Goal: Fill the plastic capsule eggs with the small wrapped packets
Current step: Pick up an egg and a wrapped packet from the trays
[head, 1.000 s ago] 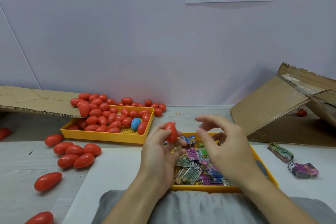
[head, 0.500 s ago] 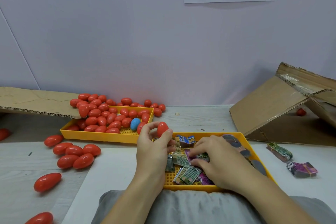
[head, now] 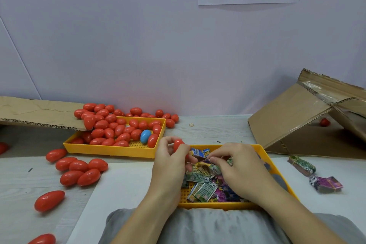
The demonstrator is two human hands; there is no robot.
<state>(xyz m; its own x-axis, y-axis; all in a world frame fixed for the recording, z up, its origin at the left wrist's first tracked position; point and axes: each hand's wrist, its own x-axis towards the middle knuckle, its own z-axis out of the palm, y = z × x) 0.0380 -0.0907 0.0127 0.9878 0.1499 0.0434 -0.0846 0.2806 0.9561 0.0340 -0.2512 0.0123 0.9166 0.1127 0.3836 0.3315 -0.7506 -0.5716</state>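
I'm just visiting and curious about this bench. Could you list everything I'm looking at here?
Capsule eggs: many, red, heaped in the far yellow tray and loose on the table at left.
Blue egg: one, in that tray.
Far tray: one, yellow.
Near tray: one, yellow, holding wrapped packets, many, green and purple.
Banded packet bundles: two, right of the near tray.
Cardboard: brown pieces, left and right.
Left hand: holds a red egg.
Right hand: fingers among the packets.

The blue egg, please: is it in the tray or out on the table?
In: the blue egg lies inside the yellow tray, among red eggs.
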